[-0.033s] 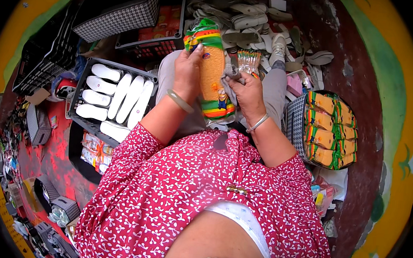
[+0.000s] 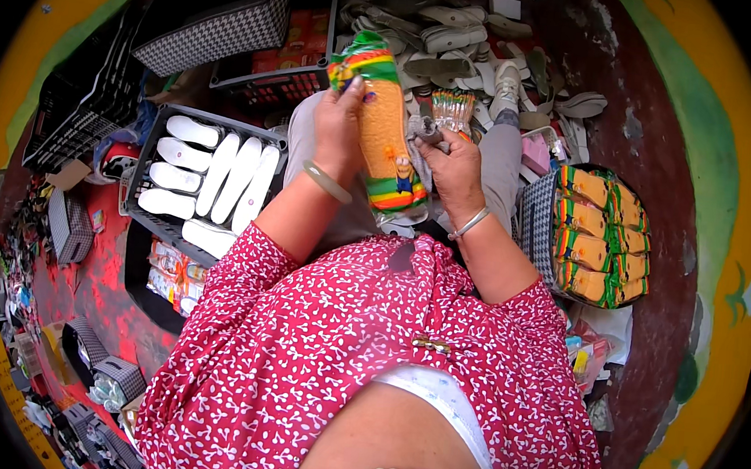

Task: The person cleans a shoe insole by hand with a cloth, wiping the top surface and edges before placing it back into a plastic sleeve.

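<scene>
A packaged tan insole (image 2: 382, 134), in a clear bag printed with green, yellow and red stripes, stands tilted above my lap. My left hand (image 2: 337, 134) is closed on its left edge, thumb over the front. Beside its right edge, my right hand (image 2: 456, 169) pinches a crumpled grey cloth (image 2: 423, 130); part of the cloth hangs behind my fingers. To my right, a houndstooth basket (image 2: 537, 225) holds several similar insole packs (image 2: 584, 249). White insoles (image 2: 237, 179) lie in a dark crate (image 2: 150, 210) to my left.
Loose pale and grey insoles (image 2: 453, 38) are heaped on the floor ahead, around my right shoe (image 2: 506, 88). Small clear packs (image 2: 453, 110) lie between my legs. Another houndstooth basket (image 2: 219, 41) and a black crate (image 2: 273, 81) stand at the far left.
The insole pack and my left hand have shifted slightly left. My right hand with the cloth has moved little, and the cloth now sits a bit farther from the pack's edge.
</scene>
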Action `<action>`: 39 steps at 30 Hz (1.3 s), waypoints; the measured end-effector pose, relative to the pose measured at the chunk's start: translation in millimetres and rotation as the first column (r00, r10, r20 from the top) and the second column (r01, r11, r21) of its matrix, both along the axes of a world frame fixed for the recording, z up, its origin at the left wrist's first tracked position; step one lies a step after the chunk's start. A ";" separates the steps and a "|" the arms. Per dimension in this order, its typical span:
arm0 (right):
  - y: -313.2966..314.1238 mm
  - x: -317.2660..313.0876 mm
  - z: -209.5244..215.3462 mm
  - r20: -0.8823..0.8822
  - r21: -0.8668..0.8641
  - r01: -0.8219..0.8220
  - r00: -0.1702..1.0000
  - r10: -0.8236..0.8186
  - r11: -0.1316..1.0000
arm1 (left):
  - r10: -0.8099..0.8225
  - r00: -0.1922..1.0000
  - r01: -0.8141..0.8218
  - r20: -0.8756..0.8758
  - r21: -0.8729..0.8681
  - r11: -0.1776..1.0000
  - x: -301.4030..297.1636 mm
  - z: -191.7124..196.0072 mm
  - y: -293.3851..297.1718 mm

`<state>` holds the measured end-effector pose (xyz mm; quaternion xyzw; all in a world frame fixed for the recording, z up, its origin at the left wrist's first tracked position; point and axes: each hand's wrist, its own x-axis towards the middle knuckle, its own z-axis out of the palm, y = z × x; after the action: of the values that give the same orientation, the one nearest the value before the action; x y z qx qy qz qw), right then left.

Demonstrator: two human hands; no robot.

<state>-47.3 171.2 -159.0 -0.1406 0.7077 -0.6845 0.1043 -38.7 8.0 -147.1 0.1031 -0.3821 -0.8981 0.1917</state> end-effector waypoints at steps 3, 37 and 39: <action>13.3 -4.7 -4.6 0.166 -0.161 -0.022 0.985 0.049 0.987 | 0.100 0.995 -0.100 -0.006 0.014 0.995 -3.7 9.2 -22.9; 31.6 -29.9 -2.3 0.487 -0.558 -0.224 0.691 0.534 0.799 | 0.186 0.980 -0.191 -0.075 -0.070 0.979 -16.6 -7.6 -36.4; 13.6 -19.6 -1.1 0.478 -0.497 -0.263 0.713 0.514 0.827 | 0.264 0.961 -0.272 -0.077 -0.126 0.954 -17.8 -8.2 -17.3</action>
<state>-66.9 184.8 -160.1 -0.0864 0.4390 -0.7819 0.4341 -56.5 -9.3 -155.3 0.1143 -0.4186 -0.8385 0.3295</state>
